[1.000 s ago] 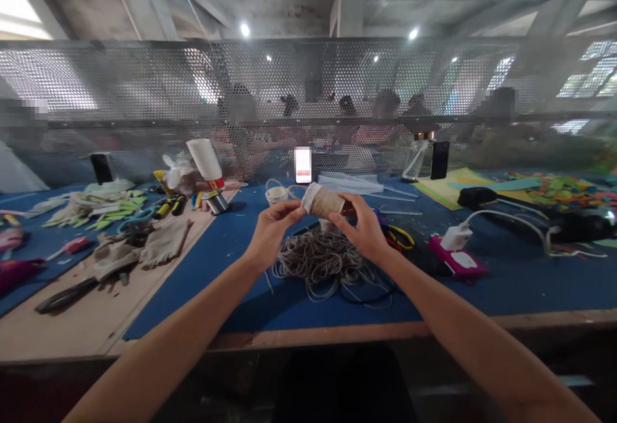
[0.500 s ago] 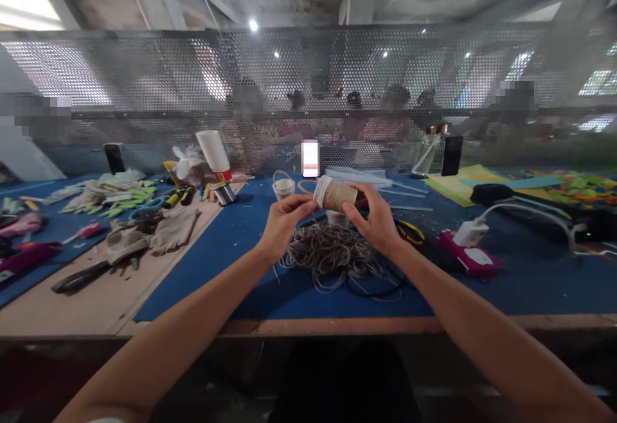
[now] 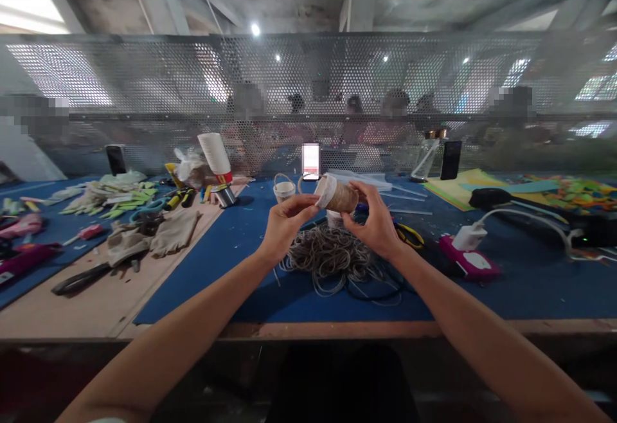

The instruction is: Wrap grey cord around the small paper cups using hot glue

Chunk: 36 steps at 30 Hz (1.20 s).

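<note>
A small cup wrapped in tan twine (image 3: 343,197), with a white band round its rim, lies tilted on its side between my two hands above the table. My left hand (image 3: 284,225) pinches the white rim between thumb and fingers. The fingers of my right hand (image 3: 375,218) close round the base end. Below them a tangled heap of grey cord (image 3: 331,254) rests on the blue mat. Behind my left hand stands a small white basket with a looped handle (image 3: 285,191). Partly hidden under the held cup is another whitish cup (image 3: 333,219).
Stacked paper cups (image 3: 214,153), work gloves (image 3: 174,233) and black-handled pliers (image 3: 81,279) are on the left. To the right are yellow-handled scissors (image 3: 409,235), a magenta box with a white charger (image 3: 475,259) and coloured sheets (image 3: 450,188). A perforated metal screen (image 3: 328,69) stands behind.
The twine-wrapped cup has turned a little, so its white-rimmed mouth faces more toward me. Both hands stay on it in nearly the same place.
</note>
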Motion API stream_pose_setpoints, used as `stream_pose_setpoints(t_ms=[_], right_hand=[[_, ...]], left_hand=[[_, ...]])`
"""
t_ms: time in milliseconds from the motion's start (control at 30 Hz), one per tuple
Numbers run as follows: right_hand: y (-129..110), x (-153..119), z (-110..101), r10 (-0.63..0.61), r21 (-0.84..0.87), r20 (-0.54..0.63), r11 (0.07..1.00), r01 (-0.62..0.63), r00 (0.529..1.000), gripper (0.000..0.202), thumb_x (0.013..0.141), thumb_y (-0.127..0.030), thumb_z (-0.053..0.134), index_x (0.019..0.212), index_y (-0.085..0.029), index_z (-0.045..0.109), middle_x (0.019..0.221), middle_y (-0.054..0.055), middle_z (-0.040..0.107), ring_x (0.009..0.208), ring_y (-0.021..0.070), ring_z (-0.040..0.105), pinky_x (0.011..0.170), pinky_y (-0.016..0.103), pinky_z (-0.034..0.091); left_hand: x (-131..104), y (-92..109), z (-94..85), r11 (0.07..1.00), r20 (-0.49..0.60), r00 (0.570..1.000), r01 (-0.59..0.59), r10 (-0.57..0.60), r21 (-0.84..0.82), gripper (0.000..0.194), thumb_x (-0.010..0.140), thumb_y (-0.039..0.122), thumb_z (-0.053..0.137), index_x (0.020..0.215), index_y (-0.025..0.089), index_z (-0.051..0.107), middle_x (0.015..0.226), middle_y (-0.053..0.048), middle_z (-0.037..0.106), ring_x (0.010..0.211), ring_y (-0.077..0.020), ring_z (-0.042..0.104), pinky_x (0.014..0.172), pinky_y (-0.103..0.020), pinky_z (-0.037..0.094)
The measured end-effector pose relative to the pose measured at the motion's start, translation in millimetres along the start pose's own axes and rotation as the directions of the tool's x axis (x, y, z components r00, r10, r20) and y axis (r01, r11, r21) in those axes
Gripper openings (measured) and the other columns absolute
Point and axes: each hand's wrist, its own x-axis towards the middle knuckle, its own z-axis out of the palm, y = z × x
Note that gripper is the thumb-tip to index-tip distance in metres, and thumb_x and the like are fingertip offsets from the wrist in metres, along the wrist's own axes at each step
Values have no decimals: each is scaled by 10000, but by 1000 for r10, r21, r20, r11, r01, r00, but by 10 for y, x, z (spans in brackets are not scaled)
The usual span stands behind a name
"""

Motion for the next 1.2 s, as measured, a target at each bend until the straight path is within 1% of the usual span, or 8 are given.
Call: stream_pose_setpoints(t_ms=[67,200,367,500,600,800,1000,1200], right_hand=[[-5,5,-3,-31,-37,-11,999,30,999,685,815,-211,643,1435,-276,359,1319,122,521,1231,290,534,1019,522,501],[-26,14,-39,-105,-109,-37,989,101,994,688,818,-176,655,1429,-315,368,1342,118,493,1287,310,488,1060,573,467],[-17,15,-89,-159,-101,-63,983,152,985,654,845,-186,656,1423,-302,374,1356,126,478,1305,303,474,1071,569,467],[-14,11,-116,-165,-100,-24,982,162,986,660,867,-155,615,1444,-317,339,1379,117,479,1326,299,463,1074,591,459],[-27,12,-130,-164,-106,-14,981,162,986,668,870,-153,612,1451,-325,331,1389,117,475,1330,302,463,1078,595,458],[-49,12,-136,-197,-148,-38,971,190,980,665,892,-155,592,1464,-352,316,1418,110,456,1340,310,457,1074,604,462],[-82,7,-161,-222,-190,-24,958,213,975,649,925,-153,556,1477,-375,298,1422,107,447,1339,311,464,1055,607,484],[-115,2,-166,-239,-193,0,953,235,971,637,931,-150,546,1475,-379,304,1435,101,440,1343,308,462,1067,602,481]], left_hand=[[-36,54,33,987,17,993,-115,114,115,120,818,279,726,905,204,761,1113,-83,723,1071,-226,649,979,-378,500],[-105,95,71,879,45,939,-335,341,340,88,863,228,681,913,231,754,1147,-80,703,1109,-233,633,1040,-424,472],[-115,31,52,779,10,879,-428,477,459,127,834,206,725,950,256,732,1148,-57,636,1103,-218,605,1027,-423,472],[-108,0,38,753,34,877,-431,480,496,112,841,215,721,944,256,732,1037,-42,626,1019,-194,609,973,-382,484],[-110,8,39,756,42,891,-407,452,512,107,833,239,728,936,262,747,1005,-45,625,999,-196,604,954,-371,484],[-129,27,63,835,25,934,-331,356,439,80,820,269,730,884,224,747,907,-49,686,876,-195,629,860,-335,499],[-195,18,102,925,-32,979,-178,200,336,167,803,275,733,948,194,722,883,-51,713,827,-186,636,832,-306,487],[-190,49,99,920,21,983,-180,184,349,131,838,291,699,925,198,731,861,-40,715,802,-177,620,787,-288,473]])
